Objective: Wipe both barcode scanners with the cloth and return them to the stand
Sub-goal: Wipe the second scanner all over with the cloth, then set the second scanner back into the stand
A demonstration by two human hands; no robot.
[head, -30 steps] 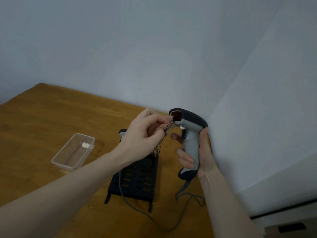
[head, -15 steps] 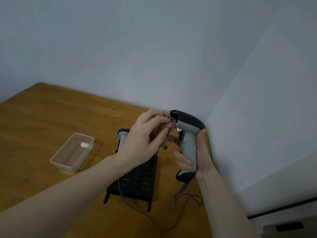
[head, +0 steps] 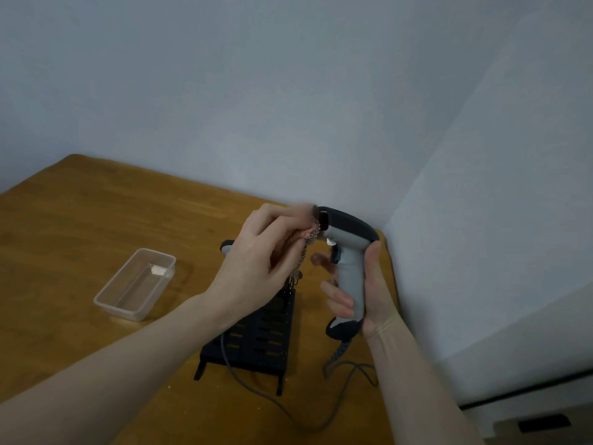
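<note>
The scanner [head: 348,252] is held up off the table [head: 80,213] at centre-right of the frame, so a slip is the main worry: if the left hand [head: 256,268] pushes the cloth [head: 309,234] too hard against the red window, the gun could twist in the right hand [head: 369,293], which I'd judge has only the handle to hold by. Its cord [head: 340,367] trails down to the lower middle, close to the stand [head: 260,335]; a tug there might drag or tip the stand.

The right hand's fingers are curled shut round the grey handle, thumb side behind, nose pointing left. The left hand's fingers are pinched closed on the bunched cloth, which touches the scanner's front face, with a tail hanging below. The second scanner [head: 226,245] peeks out behind the left hand, apparently in the stand. A clear tub [head: 134,284] sits at mid-left, well apart.
</note>
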